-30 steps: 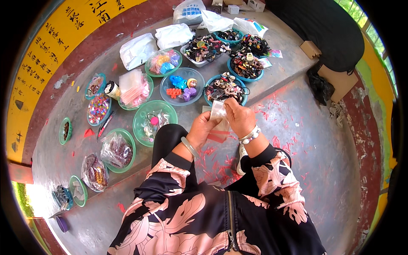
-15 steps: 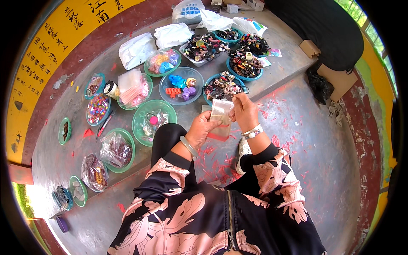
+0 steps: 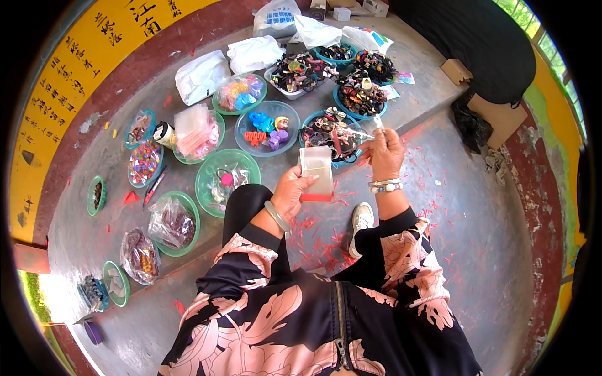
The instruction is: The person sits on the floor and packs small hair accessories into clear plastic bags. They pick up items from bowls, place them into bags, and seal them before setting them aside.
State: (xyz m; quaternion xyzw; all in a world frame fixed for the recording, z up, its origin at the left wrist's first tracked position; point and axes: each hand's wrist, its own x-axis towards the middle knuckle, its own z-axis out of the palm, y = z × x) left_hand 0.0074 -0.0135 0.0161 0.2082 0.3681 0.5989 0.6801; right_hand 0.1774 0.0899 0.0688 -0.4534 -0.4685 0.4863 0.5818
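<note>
My left hand (image 3: pixel 290 195) is closed on a stack of clear plastic bags (image 3: pixel 317 170), gripped at its left side with the thumb on top; a red band runs along the stack's lower edge. Further right, my right hand (image 3: pixel 385 153) pinches a thin, see-through plastic piece (image 3: pixel 359 133), apart from the stack. Its exact form is hard to make out. Beyond the hands sits a blue basket (image 3: pixel 305 120) heaped with dark and pink hair ties. A clear bowl (image 3: pixel 241 134) nearby holds blue, orange and purple hair clips.
Baskets of hair ties (image 3: pixel 362 97) crowd the raised ledge at the back. A green basket (image 3: pixel 204 161) with small bagged items is left of my knee. White plastic bags (image 3: pixel 202 75) lie farther back. A pen (image 3: pixel 154 186) rests at left. Red scraps (image 3: pixel 313 241) litter the lower floor.
My right hand has pulled away from the stack to the right, carrying a thin clear plastic piece. The left hand keeps the stack, now in fuller view, nearly in place.
</note>
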